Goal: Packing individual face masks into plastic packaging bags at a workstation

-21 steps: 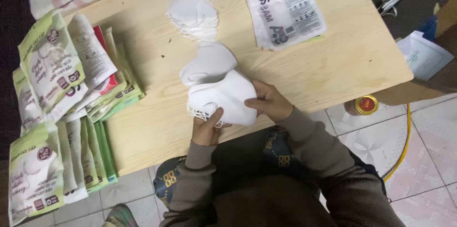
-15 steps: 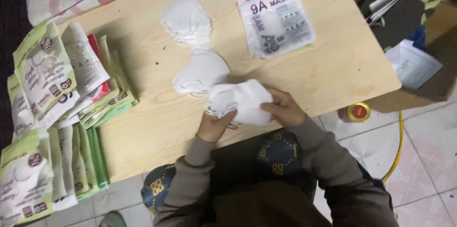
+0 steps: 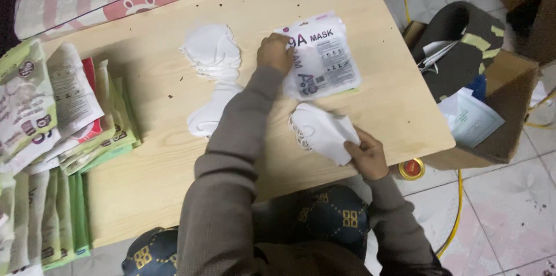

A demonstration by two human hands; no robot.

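On the light wooden table (image 3: 162, 154), my left hand (image 3: 275, 52) reaches forward and rests on the left edge of a stack of clear printed mask pouches (image 3: 324, 59); whether it grips a pouch cannot be told. My right hand (image 3: 366, 153) holds a folded white face mask (image 3: 321, 131) near the table's front edge. A pile of white masks (image 3: 211, 53) lies further back. Another white mask (image 3: 209, 117) lies beside my left forearm, partly hidden by the sleeve.
Stacks of green, white and red filled pouches (image 3: 52, 119) cover the table's left side and edge. A cardboard box (image 3: 498, 102) with papers and dark cloth stands on the tiled floor to the right. A yellow cable (image 3: 457, 206) and a small round tin (image 3: 412, 168) lie nearby.
My left hand let go of the white mask and reached forward to the pouch stack. My right hand kept the mask and moved it to the right. The view also shifted left.
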